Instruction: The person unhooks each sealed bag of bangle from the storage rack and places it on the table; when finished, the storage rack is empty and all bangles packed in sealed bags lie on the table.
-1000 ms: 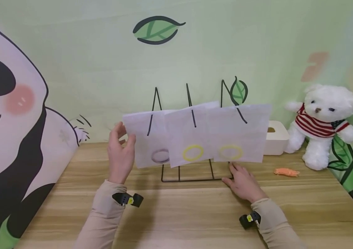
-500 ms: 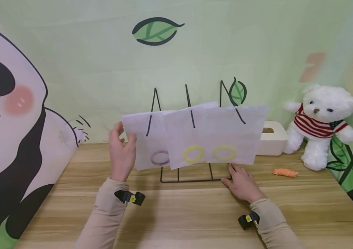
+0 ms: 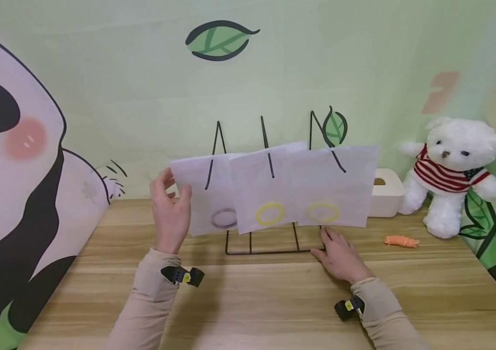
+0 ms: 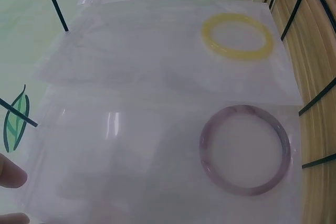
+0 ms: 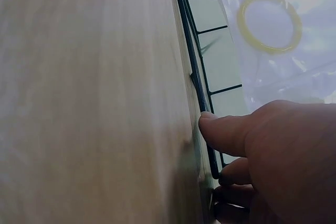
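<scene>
Three translucent plastic bags hang side by side from the hooks of a black wire rack (image 3: 270,252). A mottled purple bangle (image 4: 204,150) lies in the left bag (image 3: 202,204), a yellow bangle (image 4: 237,54) in the middle bag (image 3: 252,184), and a paler yellow bangle (image 5: 242,22) in the right bag (image 3: 353,194). My left hand (image 3: 170,216) is at the left bag's outer edge, thumb overlapping its front, fingers loosely bent. Low on the right, my right hand (image 3: 344,256) grips the front corner of the rack's base, thumb on the front rod and fingers around the side.
A white tissue box (image 3: 388,197) stands behind the right bag. Farther right a white teddy bear (image 3: 458,155) in a striped top sits against the wall. An orange bundle of cord (image 3: 401,241) lies on the wooden table (image 3: 252,301).
The right bag's lower end swung left half a second ago and has swung back right. My two hands stay where they were.
</scene>
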### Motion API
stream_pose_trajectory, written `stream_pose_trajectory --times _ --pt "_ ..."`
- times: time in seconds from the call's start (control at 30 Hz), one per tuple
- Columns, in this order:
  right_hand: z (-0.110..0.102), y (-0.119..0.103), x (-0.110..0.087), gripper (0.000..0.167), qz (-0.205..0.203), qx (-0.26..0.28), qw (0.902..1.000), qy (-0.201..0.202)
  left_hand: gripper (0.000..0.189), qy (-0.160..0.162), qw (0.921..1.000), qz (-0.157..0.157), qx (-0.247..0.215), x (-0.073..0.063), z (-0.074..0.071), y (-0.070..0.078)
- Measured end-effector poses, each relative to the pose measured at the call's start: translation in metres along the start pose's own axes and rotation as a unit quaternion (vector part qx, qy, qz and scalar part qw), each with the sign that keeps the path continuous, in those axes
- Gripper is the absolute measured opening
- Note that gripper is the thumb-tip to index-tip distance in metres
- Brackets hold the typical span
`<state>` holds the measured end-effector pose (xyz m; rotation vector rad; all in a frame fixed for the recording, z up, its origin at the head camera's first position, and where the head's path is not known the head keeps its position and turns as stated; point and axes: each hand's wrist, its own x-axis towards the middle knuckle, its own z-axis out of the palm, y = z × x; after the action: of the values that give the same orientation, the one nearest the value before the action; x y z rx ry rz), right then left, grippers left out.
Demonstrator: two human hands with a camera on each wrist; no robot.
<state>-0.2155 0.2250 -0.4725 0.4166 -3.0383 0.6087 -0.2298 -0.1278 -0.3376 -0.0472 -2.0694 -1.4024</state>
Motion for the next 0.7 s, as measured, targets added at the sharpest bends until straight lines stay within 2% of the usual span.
stream_pose_trajectory --times 0.2,0.47,0.7 --pt "0.0002 -0.0001 0.0002 0.065 0.001 -0.004 1.0000 0.001 0.044 0.009 0.9997 0.020 0.006 -0.0009 -0.0008 0.0035" --pt "0.0003 0.0000 0.0001 0.065 -0.003 -0.011 0.9999 0.006 0.050 0.005 0.9999 0.006 0.014 -0.0020 -0.0018 0.0065" --pt "0.0005 0.0010 -0.0003 0.065 -0.004 -0.005 1.0000 0.006 0.050 0.013 0.9997 0.019 0.010 -0.0033 -0.0022 0.0066"
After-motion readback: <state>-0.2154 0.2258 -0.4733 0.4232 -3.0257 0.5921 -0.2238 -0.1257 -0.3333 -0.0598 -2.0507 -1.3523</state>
